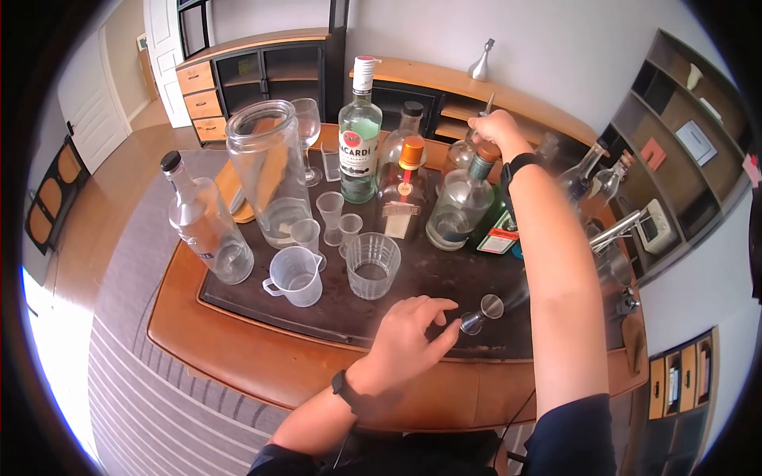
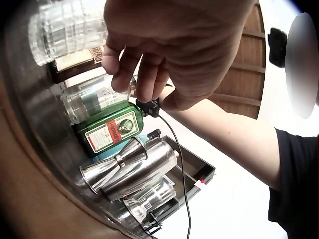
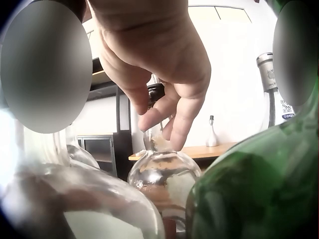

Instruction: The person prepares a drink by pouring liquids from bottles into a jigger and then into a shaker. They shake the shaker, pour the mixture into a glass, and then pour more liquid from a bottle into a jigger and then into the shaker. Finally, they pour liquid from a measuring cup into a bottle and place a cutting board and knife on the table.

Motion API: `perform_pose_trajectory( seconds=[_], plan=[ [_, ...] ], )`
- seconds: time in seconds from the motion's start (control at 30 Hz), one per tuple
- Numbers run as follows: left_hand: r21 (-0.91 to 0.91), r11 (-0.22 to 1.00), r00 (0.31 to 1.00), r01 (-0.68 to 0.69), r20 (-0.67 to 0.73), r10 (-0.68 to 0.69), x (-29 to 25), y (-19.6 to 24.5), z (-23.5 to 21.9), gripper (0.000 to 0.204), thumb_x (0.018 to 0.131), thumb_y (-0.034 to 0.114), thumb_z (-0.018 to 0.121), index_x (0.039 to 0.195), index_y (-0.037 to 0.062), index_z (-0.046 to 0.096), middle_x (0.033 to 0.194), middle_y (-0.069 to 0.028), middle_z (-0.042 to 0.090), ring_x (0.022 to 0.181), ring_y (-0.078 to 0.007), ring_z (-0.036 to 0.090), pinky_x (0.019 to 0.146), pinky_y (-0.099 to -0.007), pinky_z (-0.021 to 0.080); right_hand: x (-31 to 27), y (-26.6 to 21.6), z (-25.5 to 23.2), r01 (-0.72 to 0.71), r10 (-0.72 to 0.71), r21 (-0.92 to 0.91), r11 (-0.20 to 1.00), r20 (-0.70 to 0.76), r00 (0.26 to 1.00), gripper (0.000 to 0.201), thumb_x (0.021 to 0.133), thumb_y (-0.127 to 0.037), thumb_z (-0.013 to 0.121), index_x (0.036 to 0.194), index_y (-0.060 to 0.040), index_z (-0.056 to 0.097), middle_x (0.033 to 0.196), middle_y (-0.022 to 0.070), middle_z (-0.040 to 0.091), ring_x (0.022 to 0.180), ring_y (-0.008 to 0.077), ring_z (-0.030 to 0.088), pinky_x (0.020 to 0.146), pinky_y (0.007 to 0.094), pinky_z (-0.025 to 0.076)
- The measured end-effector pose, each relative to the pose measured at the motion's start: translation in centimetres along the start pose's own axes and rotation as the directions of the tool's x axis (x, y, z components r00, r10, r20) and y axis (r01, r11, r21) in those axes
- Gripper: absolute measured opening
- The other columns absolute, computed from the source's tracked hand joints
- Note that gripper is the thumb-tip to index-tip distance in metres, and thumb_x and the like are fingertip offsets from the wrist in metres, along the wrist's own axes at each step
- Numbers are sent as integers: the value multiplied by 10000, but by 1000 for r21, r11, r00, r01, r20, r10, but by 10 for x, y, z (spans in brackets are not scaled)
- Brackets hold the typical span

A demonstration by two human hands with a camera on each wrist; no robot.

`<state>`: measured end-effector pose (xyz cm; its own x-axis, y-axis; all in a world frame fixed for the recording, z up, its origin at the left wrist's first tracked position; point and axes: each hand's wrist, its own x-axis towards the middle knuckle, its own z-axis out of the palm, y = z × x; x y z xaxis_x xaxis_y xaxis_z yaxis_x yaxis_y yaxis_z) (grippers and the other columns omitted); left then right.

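At the back of the table, my right hand point(image 1: 496, 131) has its fingers round the neck of a round clear bottle point(image 1: 458, 156). The right wrist view shows that hand point(image 3: 154, 55) from behind, thumb and fingers at the neck above the bottle's round body point(image 3: 167, 174). My left hand point(image 1: 403, 337) hovers over the front edge, fingers loosely bent and holding nothing. Just right of its fingertips stands a metal jigger point(image 1: 482, 315), also visible below the left hand point(image 2: 174, 45) as a double-coned jigger point(image 2: 117, 164) in the left wrist view.
Between my arms and the back stand a green bottle point(image 1: 496, 236), a clear bottle point(image 1: 460, 208), an orange-capped bottle point(image 1: 401, 194) and a Bacardi bottle point(image 1: 359, 143). Further left are a ribbed glass point(image 1: 373, 268), a measuring jug point(image 1: 297, 278), a large jar point(image 1: 270, 174) and another bottle point(image 1: 208, 226).
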<state>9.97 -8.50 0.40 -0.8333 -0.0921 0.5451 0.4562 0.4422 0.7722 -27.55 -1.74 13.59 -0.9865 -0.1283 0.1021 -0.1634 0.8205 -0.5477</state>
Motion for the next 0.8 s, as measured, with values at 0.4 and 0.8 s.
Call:
perform_pose_trajectory(
  seconds=[0.4,0.8],
  plan=[
    [26,994,992,106,65,-107,3,-6,2,247,833,117,769,1065,53,714,766,-46,651,675,-196,597,638,-321,507,-28,-19,-27,-130,114,127,983,133,985,295,902,-243,657,959,46,671,875,130,712,661,271,669,519,414,535],
    [-34,978,959,208,205,-197,3,-20,10,391,854,201,790,1187,28,677,835,-62,693,767,-186,650,742,-336,531,-187,18,-143,352,-309,268,897,-188,932,333,934,-347,672,932,-15,698,708,37,654,514,113,583,466,275,478]
  ],
)
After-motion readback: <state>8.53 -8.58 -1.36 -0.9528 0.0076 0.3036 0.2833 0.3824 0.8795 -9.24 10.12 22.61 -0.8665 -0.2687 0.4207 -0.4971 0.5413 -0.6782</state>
